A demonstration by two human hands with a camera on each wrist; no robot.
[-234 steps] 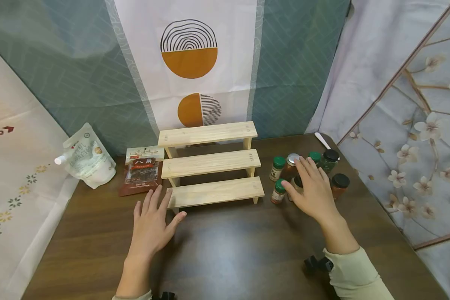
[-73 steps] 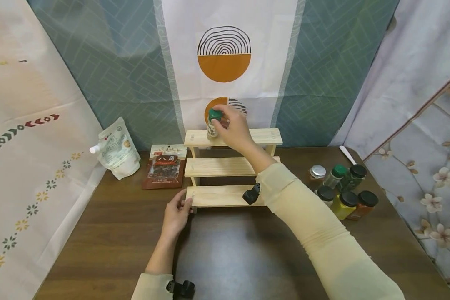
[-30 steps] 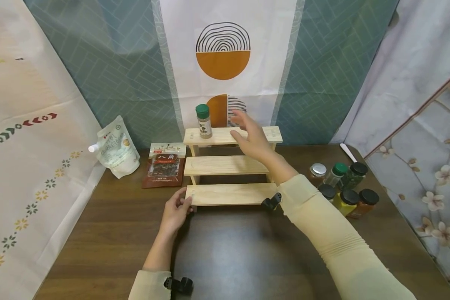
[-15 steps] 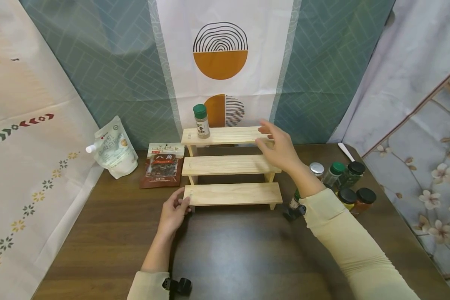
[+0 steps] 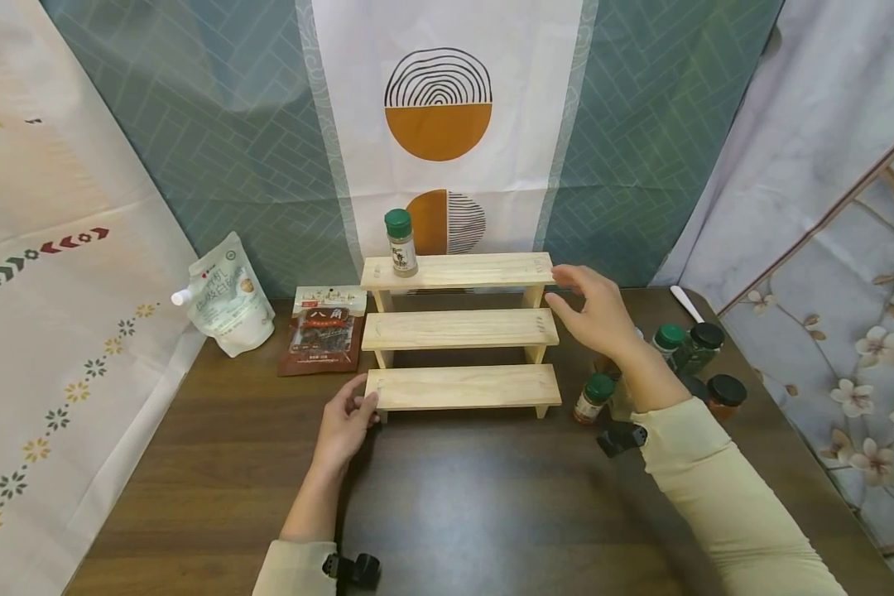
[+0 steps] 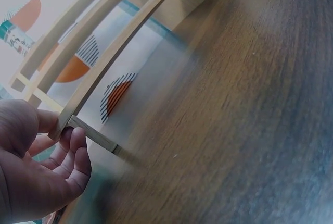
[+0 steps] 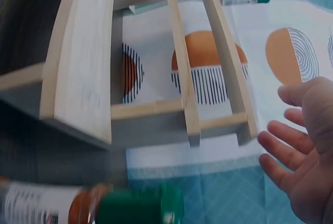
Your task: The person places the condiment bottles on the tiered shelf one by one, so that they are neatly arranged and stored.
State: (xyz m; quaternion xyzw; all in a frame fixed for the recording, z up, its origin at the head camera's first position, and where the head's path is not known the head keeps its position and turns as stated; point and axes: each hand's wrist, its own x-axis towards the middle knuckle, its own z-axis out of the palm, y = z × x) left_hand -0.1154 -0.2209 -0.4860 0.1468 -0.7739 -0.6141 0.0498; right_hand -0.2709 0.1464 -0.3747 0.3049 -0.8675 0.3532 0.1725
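Note:
A three-step wooden rack (image 5: 460,386) stands in the middle of the table. My left hand (image 5: 348,420) pinches the left end of its lowest step, thumb above and fingers curled beneath, as the left wrist view also shows. On the top step, at the left, a green-lidded spice jar (image 5: 401,243) stands upright. My right hand (image 5: 594,310) holds nothing; its fingers are spread and loosely bent beside the top step's right end. Below that hand, a smaller green-lidded spice jar (image 5: 593,399) stands on the table, appearing large and blurred in the right wrist view.
Several more jars, including a black-lidded one (image 5: 726,392), are grouped at the right, partly hidden by my right forearm. A white spoon-like handle (image 5: 687,303) lies behind them. Left of the rack are a brown star anise packet (image 5: 324,331) and a white spouted pouch (image 5: 228,295).
My right hand has set the green-lidded spice jar on the top step, let go and moved right, past the rack's end. My left hand went from open to gripping the lowest step.

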